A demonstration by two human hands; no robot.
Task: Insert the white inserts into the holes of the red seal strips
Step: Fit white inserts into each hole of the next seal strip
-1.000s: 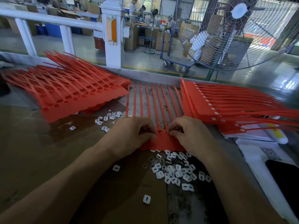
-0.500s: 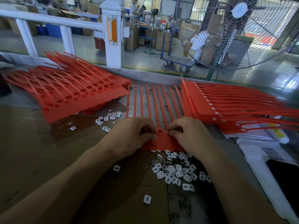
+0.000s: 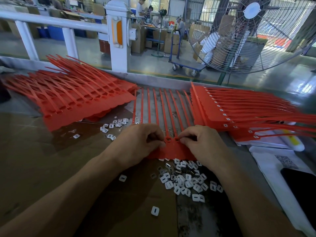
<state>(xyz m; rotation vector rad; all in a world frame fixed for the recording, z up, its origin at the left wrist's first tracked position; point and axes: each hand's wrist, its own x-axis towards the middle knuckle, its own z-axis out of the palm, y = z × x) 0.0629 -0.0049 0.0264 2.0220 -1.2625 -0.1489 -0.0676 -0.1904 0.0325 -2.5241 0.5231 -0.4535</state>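
A sheet of joined red seal strips lies flat in front of me, its thin tails running away toward the table's back edge. My left hand rests on its left part with fingers curled at an open hole. On the right part, my right hand has its fingertips pinched at the neighbouring hole; whether an insert is in them is hidden. A heap of white inserts lies just below the sheet, between my forearms.
A stack of red strip sheets lies at the left, another stack at the right with inserts fitted. More loose inserts sit left of centre. White papers and a dark phone lie at the right edge. A large fan stands behind.
Both hands stay at the sheet's holes with only slight finger movement. The sheet and the heap of inserts have not shifted.
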